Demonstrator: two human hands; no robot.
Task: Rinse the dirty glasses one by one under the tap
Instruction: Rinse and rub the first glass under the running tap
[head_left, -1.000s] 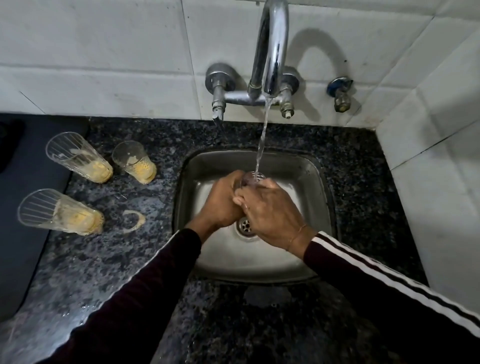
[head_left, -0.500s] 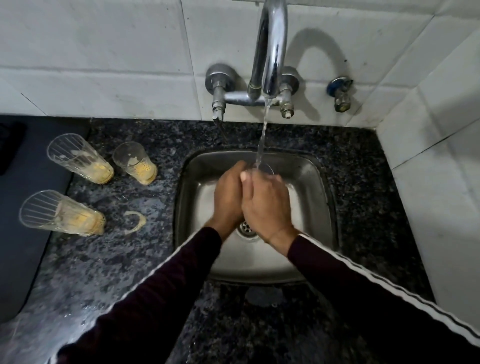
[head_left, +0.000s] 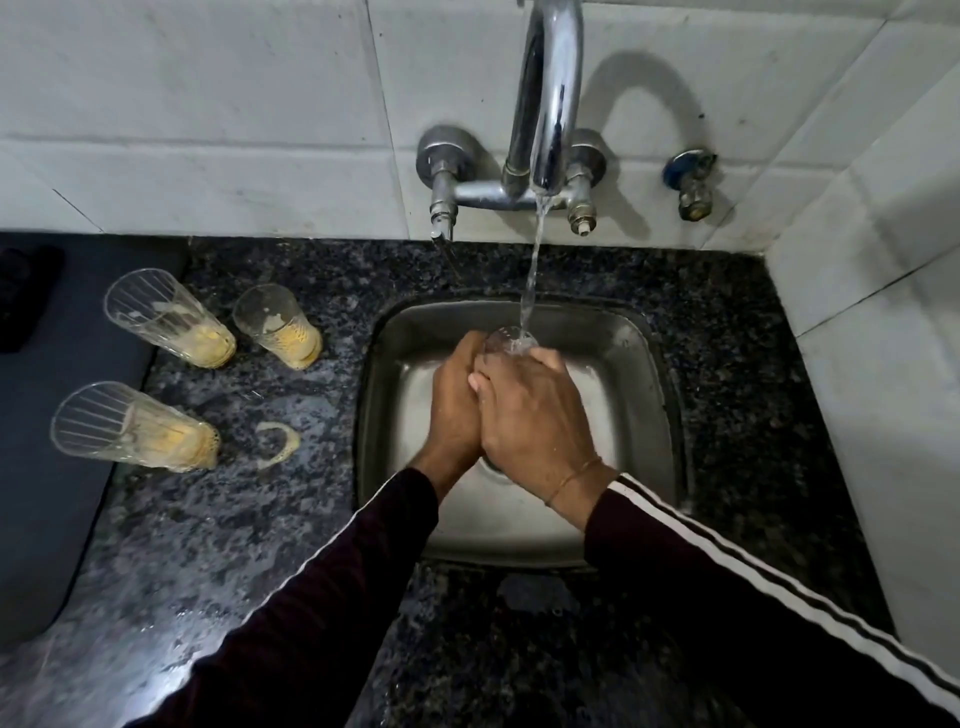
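Left of the sink (head_left: 644, 364) we have three dirty glasses (head_left: 171, 319) on the counter (head_left: 208, 545), yellow dregs in their bottoms, and a curved smear near the closest one. Over the sink, our left hand (head_left: 454, 400) and right hand (head_left: 535, 415) are pressed together, fingers wrapped round a clear glass (head_left: 506, 340). The tap (head_left: 545, 104) behind the sink pours water into its open rim.

Clear ribbed glass tumbler (head_left: 508, 340): upright in my two hands over the sink, rim up beneath the curved chrome tap (head_left: 545, 104), its stream falling inside. Three clear tumblers with yellow residue (head_left: 171, 325) (head_left: 278, 327) (head_left: 135, 427): standing on my counter, left.
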